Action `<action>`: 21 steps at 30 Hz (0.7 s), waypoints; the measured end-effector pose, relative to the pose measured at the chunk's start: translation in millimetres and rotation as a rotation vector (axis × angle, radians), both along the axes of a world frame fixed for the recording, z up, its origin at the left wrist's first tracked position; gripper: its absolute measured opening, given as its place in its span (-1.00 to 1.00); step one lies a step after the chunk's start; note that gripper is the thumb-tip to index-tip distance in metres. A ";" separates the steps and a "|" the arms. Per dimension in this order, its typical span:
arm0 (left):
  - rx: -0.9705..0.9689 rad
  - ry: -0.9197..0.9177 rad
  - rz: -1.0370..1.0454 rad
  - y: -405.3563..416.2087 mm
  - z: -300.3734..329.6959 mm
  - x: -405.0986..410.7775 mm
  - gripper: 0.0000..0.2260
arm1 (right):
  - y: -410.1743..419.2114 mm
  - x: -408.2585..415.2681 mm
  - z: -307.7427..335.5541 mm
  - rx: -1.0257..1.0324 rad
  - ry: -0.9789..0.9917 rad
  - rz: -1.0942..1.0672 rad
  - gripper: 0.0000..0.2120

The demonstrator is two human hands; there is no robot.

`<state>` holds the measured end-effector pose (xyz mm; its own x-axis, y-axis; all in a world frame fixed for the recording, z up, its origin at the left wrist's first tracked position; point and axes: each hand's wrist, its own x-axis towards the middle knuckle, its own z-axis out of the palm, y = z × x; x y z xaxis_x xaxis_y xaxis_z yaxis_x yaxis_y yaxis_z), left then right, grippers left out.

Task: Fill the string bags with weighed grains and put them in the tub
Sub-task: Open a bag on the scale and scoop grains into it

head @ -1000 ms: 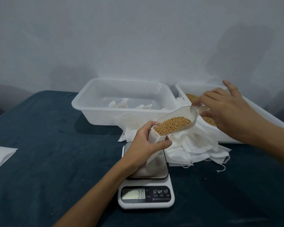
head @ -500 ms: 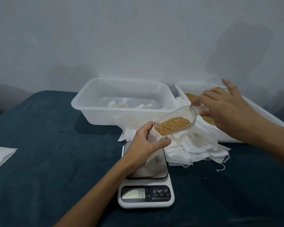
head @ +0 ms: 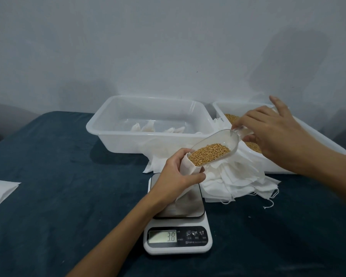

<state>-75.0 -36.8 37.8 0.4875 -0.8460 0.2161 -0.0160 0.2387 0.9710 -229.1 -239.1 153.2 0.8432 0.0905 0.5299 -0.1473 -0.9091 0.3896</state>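
1. Left hand (head: 176,176) grips the string bag (head: 188,166) upright on the scale (head: 178,224); right hand (head: 274,134) pinches the scoop (head: 216,146) handle, lip at the bag mouth.
2. I'd tip slowly and watch the readout (shows 38, units unreadable).
3. Bag's lower half is hidden behind the hand, so fill level's anyone's guess. Filled bags sit in the tub (head: 148,134).

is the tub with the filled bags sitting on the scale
No, the tub stands on the dark tablecloth behind the scale, whose platform carries only the string bag held by the left hand.
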 end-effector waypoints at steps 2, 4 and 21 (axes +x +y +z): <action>0.003 0.003 0.002 -0.2 -0.8 0.4 -0.59 | 0.4 0.5 0.4 -0.004 -0.005 0.001 -0.60; 0.008 0.001 0.005 -0.3 -1.5 1.0 -0.59 | 1.0 0.9 0.7 -0.006 -0.010 0.004 -0.59; 0.041 -0.035 0.023 0.7 0.0 2.5 -0.63 | 1.5 1.0 0.2 0.004 -0.011 0.003 -0.59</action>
